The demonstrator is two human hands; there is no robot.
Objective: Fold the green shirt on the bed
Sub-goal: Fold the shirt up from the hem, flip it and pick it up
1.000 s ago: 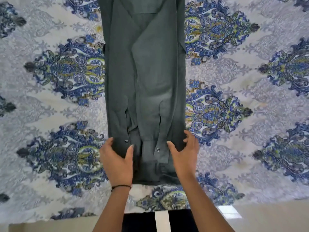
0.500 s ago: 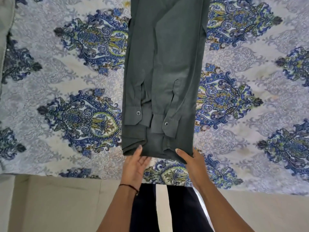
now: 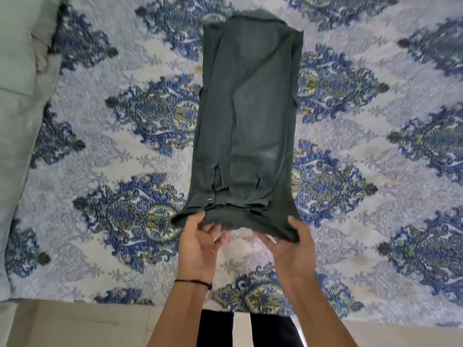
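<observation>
We see the left hand (image 3: 200, 246) turned palm up at the near left end of the green shirt (image 3: 250, 108), thumb pressed on top of the hem and fingers curled beneath it, pinching the cloth. The right hand (image 3: 294, 249) grips the hem's near right corner the same way, thumb above and fingers under. A thin dark wristband (image 3: 194, 282) circles the left wrist, just nearer to us than the shirt.

Between the two hands the hem is raised off the bedspread (image 3: 350, 234); past them the shirt lies flat as a long narrow strip running away from us. We make out a small snap (image 3: 210, 198) on a cuff just beyond the hem, on its left side.

The blue and white patterned bedspread spreads out on both sides of the shirt. Far to the shirt's left lies a pale cloth (image 3: 17, 83); we cannot tell what it is. Nearer than the shirt, past the bed's edge, we see light floor (image 3: 75, 324) and dark trouser legs (image 3: 216, 329)
</observation>
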